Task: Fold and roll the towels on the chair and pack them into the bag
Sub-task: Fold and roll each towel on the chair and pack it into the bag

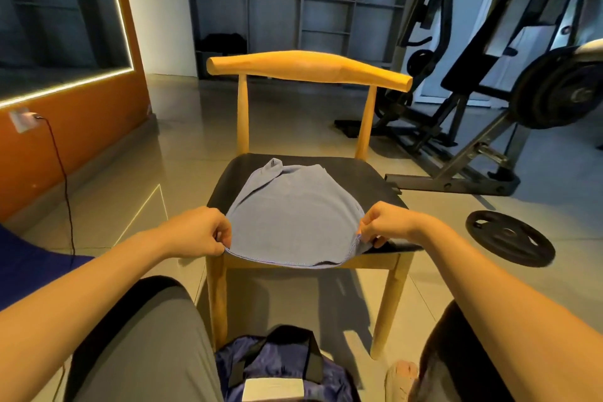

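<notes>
A soft, matte blue-grey towel [293, 215] is lying spread over the black padded seat of a wooden chair [308, 67], its far corner bunching into a small rumpled peak and its stitched near hem drooping in a shallow curve over the seat's front edge. The left hand [199, 232] is pinching the towel's near left corner between curled fingers and thumb, and the right hand [385, 225] is pinching the near right corner the same way, so the cloth is lifting slightly off the seat between them. The chair's rounded, smooth, honey-coloured backrest bar is sitting on two slim turned posts. Below, between the person's knees, a dark blue bag [280, 365] of shiny, crinkled fabric with black strap handles and a pale rectangular label is resting on the glossy tiled floor [182, 147]. To the right, a flat black round weight plate [510, 238] with cut-out grips is lying on the tiles.
</notes>
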Demonstrator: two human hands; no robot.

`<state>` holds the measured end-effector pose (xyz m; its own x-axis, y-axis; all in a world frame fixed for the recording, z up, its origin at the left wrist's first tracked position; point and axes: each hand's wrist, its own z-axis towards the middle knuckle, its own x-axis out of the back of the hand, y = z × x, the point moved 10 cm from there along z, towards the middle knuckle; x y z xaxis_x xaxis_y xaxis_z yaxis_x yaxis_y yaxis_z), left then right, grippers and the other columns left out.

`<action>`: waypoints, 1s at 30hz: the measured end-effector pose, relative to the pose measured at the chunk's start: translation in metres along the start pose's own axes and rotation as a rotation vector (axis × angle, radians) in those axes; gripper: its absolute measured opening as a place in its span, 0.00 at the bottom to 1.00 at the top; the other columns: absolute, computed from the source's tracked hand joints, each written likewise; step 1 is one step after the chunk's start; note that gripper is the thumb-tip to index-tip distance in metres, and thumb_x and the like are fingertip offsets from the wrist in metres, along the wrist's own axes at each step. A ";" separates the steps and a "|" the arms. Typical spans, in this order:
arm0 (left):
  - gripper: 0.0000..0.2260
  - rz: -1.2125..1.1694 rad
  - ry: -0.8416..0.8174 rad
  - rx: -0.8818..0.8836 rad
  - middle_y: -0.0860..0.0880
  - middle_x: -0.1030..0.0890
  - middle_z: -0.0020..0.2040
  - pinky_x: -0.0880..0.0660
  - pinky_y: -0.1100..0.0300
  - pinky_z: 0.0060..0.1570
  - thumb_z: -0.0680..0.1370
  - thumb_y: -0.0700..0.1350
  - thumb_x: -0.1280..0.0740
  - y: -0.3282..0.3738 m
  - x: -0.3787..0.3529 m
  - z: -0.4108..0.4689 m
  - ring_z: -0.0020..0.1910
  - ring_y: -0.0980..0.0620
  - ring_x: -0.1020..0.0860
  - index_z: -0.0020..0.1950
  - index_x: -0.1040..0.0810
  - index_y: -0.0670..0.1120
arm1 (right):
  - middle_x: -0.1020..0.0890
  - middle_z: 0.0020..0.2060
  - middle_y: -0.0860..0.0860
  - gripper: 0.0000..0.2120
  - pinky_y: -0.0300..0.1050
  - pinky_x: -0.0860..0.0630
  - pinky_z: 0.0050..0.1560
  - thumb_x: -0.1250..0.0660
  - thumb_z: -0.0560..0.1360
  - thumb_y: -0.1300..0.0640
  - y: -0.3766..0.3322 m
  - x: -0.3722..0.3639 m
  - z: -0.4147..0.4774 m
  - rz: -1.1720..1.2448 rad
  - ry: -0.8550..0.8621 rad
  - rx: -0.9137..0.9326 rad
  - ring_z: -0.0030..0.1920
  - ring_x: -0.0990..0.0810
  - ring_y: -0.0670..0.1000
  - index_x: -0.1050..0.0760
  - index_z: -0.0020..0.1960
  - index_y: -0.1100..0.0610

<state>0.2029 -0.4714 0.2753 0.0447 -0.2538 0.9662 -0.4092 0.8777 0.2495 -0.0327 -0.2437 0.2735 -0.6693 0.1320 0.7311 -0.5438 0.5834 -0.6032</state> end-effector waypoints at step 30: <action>0.42 0.059 0.074 0.054 0.47 0.50 0.84 0.53 0.51 0.81 0.79 0.73 0.55 0.100 -0.052 0.218 0.82 0.49 0.50 0.84 0.51 0.46 | 0.16 0.46 0.52 0.06 0.48 0.17 0.47 0.30 0.78 0.62 -0.009 0.103 0.206 0.186 0.346 0.134 0.46 0.17 0.53 0.18 0.54 0.55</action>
<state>-0.0385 -0.4593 0.2361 0.0858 -0.1702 0.9817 -0.4615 0.8665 0.1905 -0.2014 -0.4001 0.2886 -0.5647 0.5004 0.6563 -0.5063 0.4179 -0.7543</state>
